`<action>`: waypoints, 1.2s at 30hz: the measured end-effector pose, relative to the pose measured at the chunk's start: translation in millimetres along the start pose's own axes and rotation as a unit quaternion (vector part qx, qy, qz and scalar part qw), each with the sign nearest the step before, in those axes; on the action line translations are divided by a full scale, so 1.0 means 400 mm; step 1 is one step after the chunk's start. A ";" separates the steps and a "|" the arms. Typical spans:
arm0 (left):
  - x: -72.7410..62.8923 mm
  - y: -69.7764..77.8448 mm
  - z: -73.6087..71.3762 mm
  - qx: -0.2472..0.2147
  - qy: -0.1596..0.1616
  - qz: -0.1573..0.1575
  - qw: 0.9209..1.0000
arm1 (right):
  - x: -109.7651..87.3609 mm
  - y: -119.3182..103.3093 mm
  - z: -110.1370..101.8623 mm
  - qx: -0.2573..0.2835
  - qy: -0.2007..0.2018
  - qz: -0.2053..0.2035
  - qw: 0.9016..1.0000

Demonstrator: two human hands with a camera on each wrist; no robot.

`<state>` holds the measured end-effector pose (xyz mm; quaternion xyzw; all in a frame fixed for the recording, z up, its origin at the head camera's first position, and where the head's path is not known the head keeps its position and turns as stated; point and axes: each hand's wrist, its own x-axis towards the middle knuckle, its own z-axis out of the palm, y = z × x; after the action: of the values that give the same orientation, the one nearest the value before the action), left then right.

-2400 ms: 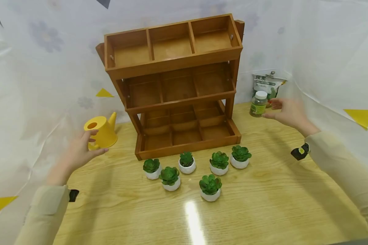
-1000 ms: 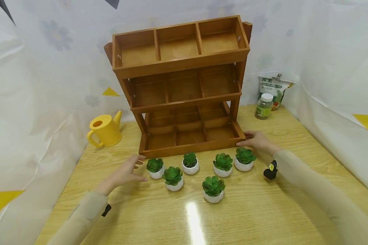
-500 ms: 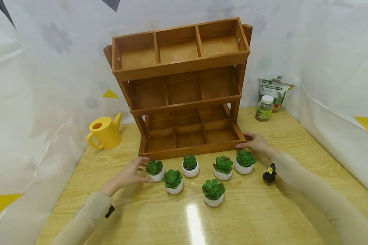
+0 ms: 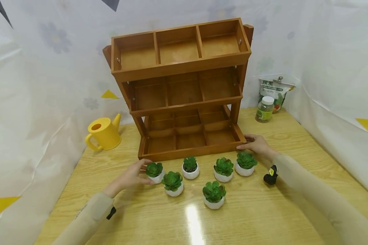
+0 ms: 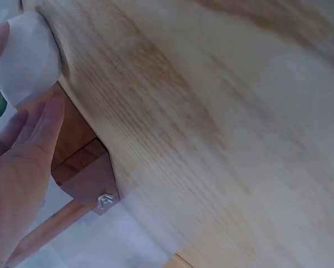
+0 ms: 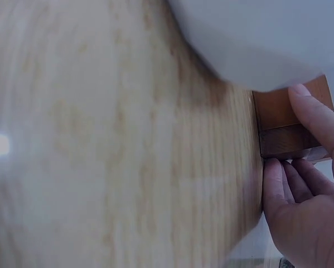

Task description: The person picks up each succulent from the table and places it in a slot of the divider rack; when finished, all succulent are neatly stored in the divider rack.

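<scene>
My left hand (image 4: 132, 177) is at the leftmost potted succulent (image 4: 154, 172), its fairly straight fingers and thumb spread on either side of the white pot (image 5: 28, 58). Whether the fingertips press on the pot cannot be told. With my right hand (image 4: 257, 144) I hold the front right corner of a three-tier wooden rack (image 4: 190, 151). In the right wrist view, the thumb lies on the rack's front board (image 6: 275, 109) and the fingers bend against its side. Just in front of that hand stands another potted succulent (image 4: 245, 163).
Several more potted succulents, among them a front one (image 4: 214, 194) and a spiky one (image 4: 190, 167), stand before the rack on the wooden table (image 4: 135, 217). A yellow watering can (image 4: 105, 133) is at left. A lidded jar (image 4: 264, 110) and a clipped bag (image 4: 274, 89) stand back right.
Both hands have come in from the watering can and the jar. The right has taken the rack's corner; the left has edged right around the leftmost pot. The rack looks unmoved.
</scene>
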<state>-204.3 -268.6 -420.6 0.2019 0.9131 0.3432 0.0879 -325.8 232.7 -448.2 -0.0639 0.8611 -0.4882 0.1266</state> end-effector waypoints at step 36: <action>0.008 -0.014 0.015 0.034 0.035 0.034 0.998 | -0.007 -0.006 0.011 -0.004 0.023 0.013 1.000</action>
<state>-207.0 -267.4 -428.7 0.2236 0.9193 0.3218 0.0378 -321.8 228.4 -447.9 -0.0424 0.8667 -0.4841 0.1127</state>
